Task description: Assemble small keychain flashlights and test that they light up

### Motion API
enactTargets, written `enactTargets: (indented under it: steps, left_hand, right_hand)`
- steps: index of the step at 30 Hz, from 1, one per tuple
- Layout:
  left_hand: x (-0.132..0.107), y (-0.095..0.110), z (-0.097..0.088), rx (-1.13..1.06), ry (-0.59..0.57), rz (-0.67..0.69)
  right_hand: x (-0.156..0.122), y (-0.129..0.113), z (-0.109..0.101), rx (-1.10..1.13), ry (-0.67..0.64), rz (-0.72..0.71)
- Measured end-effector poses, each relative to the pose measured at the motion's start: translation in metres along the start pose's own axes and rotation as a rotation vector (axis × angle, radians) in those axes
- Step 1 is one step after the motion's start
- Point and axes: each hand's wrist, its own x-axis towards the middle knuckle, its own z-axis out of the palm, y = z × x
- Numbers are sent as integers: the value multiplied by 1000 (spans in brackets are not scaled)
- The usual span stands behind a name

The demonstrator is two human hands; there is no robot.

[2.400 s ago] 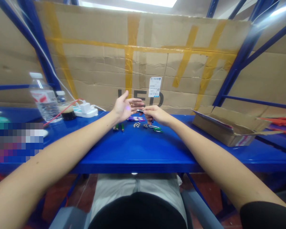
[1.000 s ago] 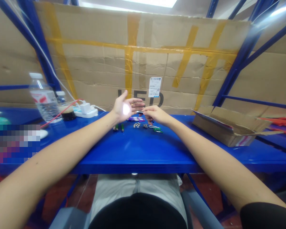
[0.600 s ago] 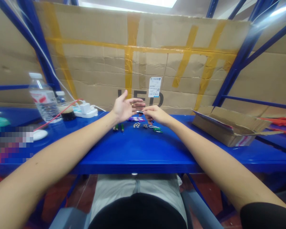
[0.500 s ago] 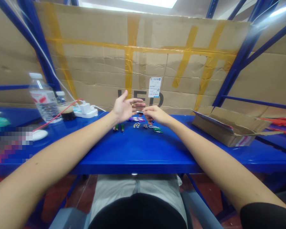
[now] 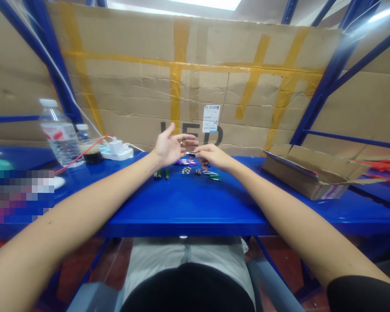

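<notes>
My left hand (image 5: pixel 169 147) is held above the blue table, palm showing and fingers stretched towards the right, a ring on one finger. The thumb and fingers of my right hand (image 5: pixel 214 157) pinch a small dark and silver rod-like piece (image 5: pixel 190 153), whose exact kind I cannot make out. Its far end reaches the left fingertips; whether they touch it is unclear. Below the hands lie purple pen-like tubes (image 5: pixel 186 163), green tubes (image 5: pixel 162 174), a cluster of small silvery pieces (image 5: pixel 186 171), small dark pieces (image 5: pixel 198 172) and green and silver clip-like parts (image 5: pixel 213 176).
An open cardboard box (image 5: pixel 312 173) stands to the right. At the left are a water bottle (image 5: pixel 60 134), a cup of dark liquid (image 5: pixel 92 156), a white power strip (image 5: pixel 118 151) and a red cable (image 5: pixel 74 161). A large cardboard sheet (image 5: pixel 136 95) stands behind the table (image 5: pixel 188 208).
The small piece has shifted very slightly in my right fingers. Both hands stay almost where they were.
</notes>
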Motion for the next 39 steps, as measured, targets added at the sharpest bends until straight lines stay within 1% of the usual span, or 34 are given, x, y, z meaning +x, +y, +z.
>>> enactTargets:
  steps: [11, 15, 20, 27, 34, 39]
  left_hand:
    - [1, 0, -2, 17, -14, -11]
    - [0, 1, 0, 21, -8, -16]
    - [-1, 2, 3, 31, 18, -12]
    - [0, 0, -1, 57, -16, -3]
    - [-1, 1, 2, 38, 22, -11]
    - [-1, 1, 1, 32, 2, -13]
  right_hand:
    - [-2, -4, 1, -50, 15, 40]
    - [-3, -6, 2, -64, 19, 53]
    - [-1, -1, 0, -66, 16, 33]
    - [0, 6, -4, -101, -13, -4]
    - [3, 11, -5, -80, -37, -11]
    - [3, 12, -5, -89, -37, -16]
